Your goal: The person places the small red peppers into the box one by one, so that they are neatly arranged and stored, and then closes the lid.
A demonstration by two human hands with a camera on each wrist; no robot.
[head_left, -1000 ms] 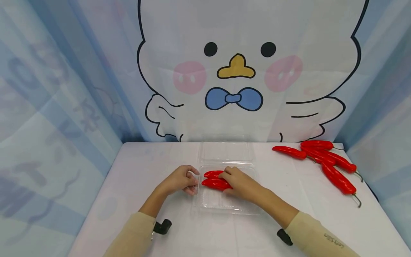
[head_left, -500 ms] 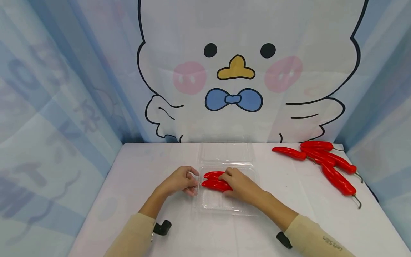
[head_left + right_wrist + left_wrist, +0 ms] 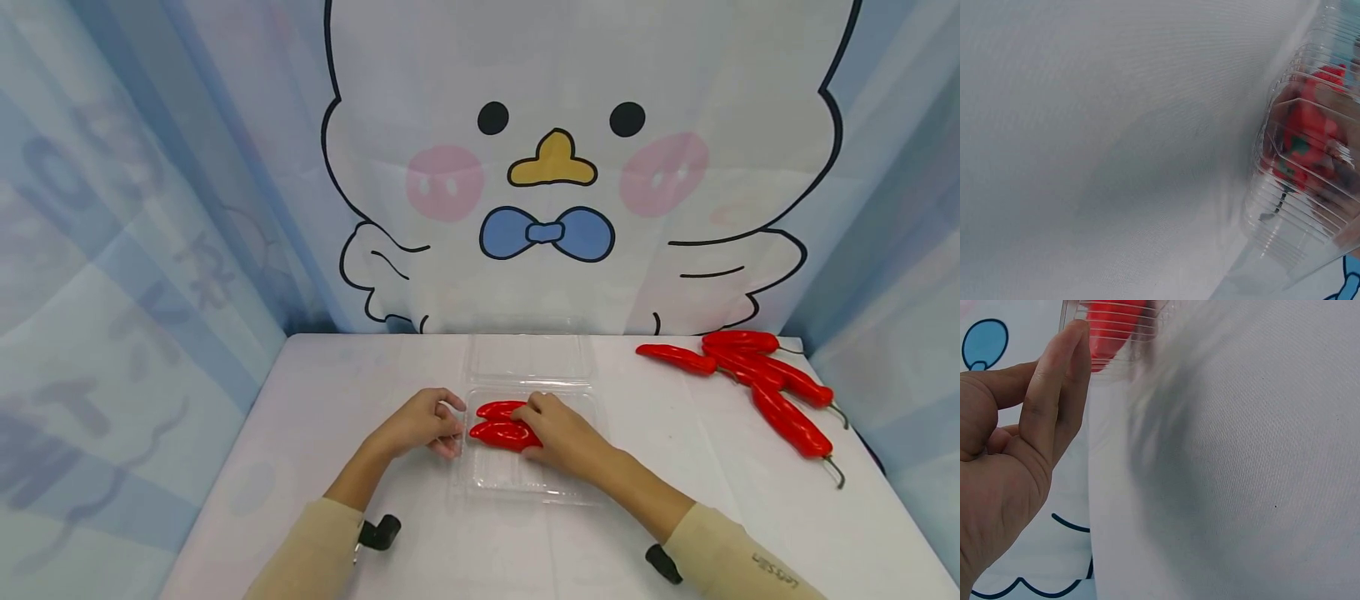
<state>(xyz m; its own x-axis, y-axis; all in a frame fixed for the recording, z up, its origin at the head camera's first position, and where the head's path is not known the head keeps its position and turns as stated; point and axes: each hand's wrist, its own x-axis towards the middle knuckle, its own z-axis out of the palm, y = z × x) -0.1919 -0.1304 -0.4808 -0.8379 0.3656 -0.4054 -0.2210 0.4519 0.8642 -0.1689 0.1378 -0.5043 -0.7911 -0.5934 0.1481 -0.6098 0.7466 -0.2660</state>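
A hinged clear plastic box (image 3: pixel 525 479) lies open on the table, its lid (image 3: pixel 528 358) folded back. In it are two glossy red chili peppers side by side, the far one (image 3: pixel 498 409) and the near one (image 3: pixel 498 434). My right hand (image 3: pixel 562 429) grips the near pepper from above, hiding both stem ends; the right wrist view shows red peppers (image 3: pixel 1307 134) through the ribbed wall. At the box's left wall is my left hand (image 3: pixel 423 423), its fairly straight fingers (image 3: pixel 1044 412) touching the side near the rim, nothing held.
A loose pile of several red chili peppers (image 3: pixel 787 417) with stems lies at the table's back right. The white-covered table (image 3: pixel 360 375) meets a curtain (image 3: pixel 555 292) with a cartoon bird behind and blue curtains at both sides.
The near pepper has shifted very slightly left and toward me under my right hand. My left hand stays at the box's side.
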